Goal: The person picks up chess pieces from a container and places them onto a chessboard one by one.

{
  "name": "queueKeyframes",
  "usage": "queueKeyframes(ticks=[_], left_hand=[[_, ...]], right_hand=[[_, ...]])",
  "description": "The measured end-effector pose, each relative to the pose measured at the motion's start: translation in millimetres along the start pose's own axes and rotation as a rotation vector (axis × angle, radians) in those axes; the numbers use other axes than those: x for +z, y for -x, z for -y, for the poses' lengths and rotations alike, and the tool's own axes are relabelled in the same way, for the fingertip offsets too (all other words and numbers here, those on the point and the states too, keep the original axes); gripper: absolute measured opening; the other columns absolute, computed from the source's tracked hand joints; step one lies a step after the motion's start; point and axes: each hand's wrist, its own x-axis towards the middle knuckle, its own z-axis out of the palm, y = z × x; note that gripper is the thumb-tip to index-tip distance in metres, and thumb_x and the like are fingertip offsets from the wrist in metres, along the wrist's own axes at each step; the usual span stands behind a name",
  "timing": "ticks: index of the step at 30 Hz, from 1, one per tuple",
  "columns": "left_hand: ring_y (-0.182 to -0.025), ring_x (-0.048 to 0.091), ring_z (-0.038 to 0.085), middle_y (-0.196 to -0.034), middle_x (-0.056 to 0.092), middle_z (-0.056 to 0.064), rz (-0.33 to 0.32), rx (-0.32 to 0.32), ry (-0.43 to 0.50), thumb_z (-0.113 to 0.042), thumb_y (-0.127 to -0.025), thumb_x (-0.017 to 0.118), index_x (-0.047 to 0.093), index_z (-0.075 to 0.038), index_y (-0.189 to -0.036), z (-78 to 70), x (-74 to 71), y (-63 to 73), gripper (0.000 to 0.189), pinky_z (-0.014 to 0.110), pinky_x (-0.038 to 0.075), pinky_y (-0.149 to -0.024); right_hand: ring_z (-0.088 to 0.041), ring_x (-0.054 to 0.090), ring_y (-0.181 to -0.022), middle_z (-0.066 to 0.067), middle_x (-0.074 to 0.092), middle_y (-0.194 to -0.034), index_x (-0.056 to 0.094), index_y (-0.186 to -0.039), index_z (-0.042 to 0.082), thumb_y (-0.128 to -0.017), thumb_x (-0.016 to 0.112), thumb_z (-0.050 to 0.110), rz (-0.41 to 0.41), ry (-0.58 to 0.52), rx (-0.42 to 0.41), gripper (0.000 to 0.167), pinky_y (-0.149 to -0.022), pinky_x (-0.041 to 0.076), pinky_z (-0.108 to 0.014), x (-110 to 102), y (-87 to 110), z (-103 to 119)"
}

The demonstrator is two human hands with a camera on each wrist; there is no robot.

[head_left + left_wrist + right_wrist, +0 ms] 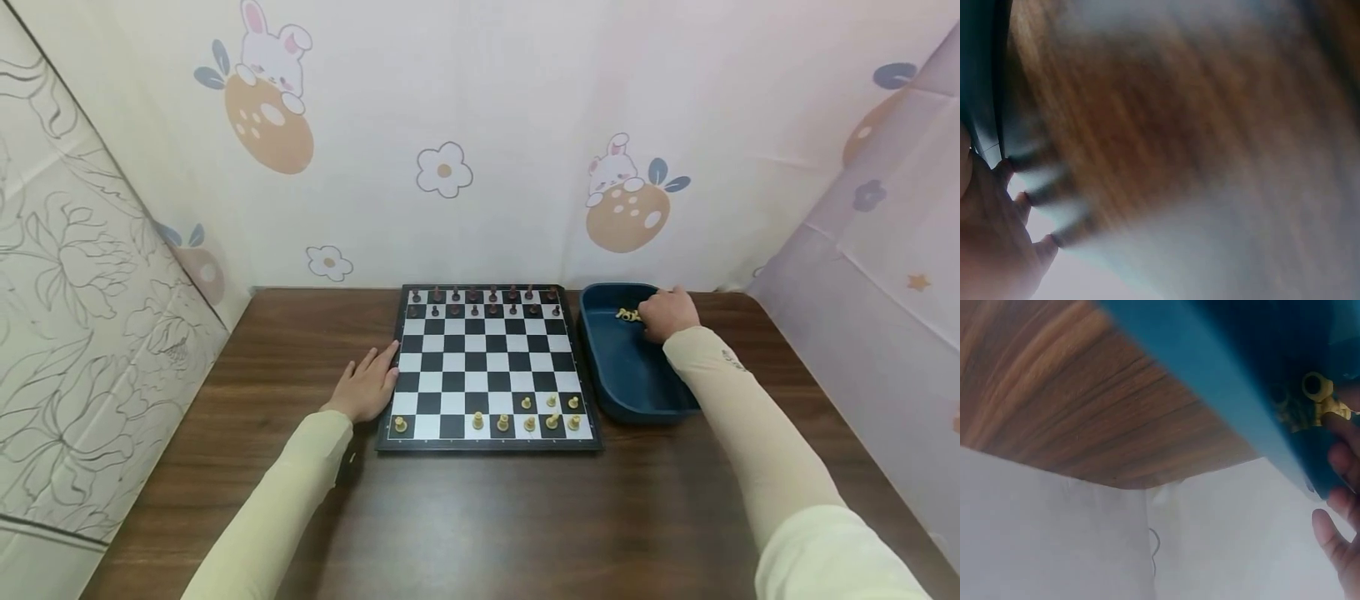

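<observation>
My left hand lies flat with spread fingers along the left edge of the chessboard; its fingers show at the left of the left wrist view. Over the far right part of a blue tray, my right hand reaches down to a few yellow chess pieces. The right wrist view shows its thumb and fingertips around one yellow chess piece, pinching it, its dark round base facing the camera. Several yellow pieces stand on the board's near rows, mostly to the right.
Two rows of dark red pieces stand at the board's far side. The board and tray sit side by side on a brown wooden table. A patterned curtain hangs behind the table's far edge.
</observation>
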Motion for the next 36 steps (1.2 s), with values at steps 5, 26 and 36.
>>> queueKeyframes(ticks=[5, 26, 36], left_hand=[[-0.144, 0.01, 0.032, -0.158, 0.019, 0.008, 0.0, -0.006, -0.006, -0.036, -0.103, 0.027, 0.012, -0.015, -0.155, -1.5, -1.6, -0.2, 0.057, 0.059, 0.005, -0.112], [-0.144, 0.012, 0.032, -0.157, 0.02, 0.009, -0.013, 0.005, -0.005, -0.034, -0.104, 0.027, 0.013, -0.014, -0.154, -2.9, 0.2, -2.6, 0.056, 0.059, 0.006, -0.112], [-0.144, 0.011, 0.032, -0.157, 0.019, 0.009, 0.0, -0.016, -0.018, -0.033, -0.104, 0.027, 0.013, -0.013, -0.154, -3.6, -0.8, 0.4, 0.056, 0.059, 0.006, -0.112]], right_hand=[[-0.026, 0.053, -0.063, -0.004, 0.055, -0.057, 0.063, -0.064, 0.009, -0.079, 0.07, 0.011, 0.036, 0.006, 0.04, 0.018, -0.069, 0.043, -0.047, -0.4, -1.7, 0.0], [-0.027, 0.055, -0.063, -0.006, 0.057, -0.059, 0.062, -0.068, 0.007, -0.08, 0.065, 0.008, 0.066, -0.06, 0.103, 0.012, -0.075, 0.036, -0.049, 7.0, -7.2, 2.0], [-0.026, 0.05, -0.063, -0.003, 0.05, -0.056, 0.055, -0.062, 0.011, -0.078, 0.072, 0.017, -0.03, -0.13, 0.086, 0.024, -0.074, 0.035, -0.051, 3.3, -3.6, 2.1]])
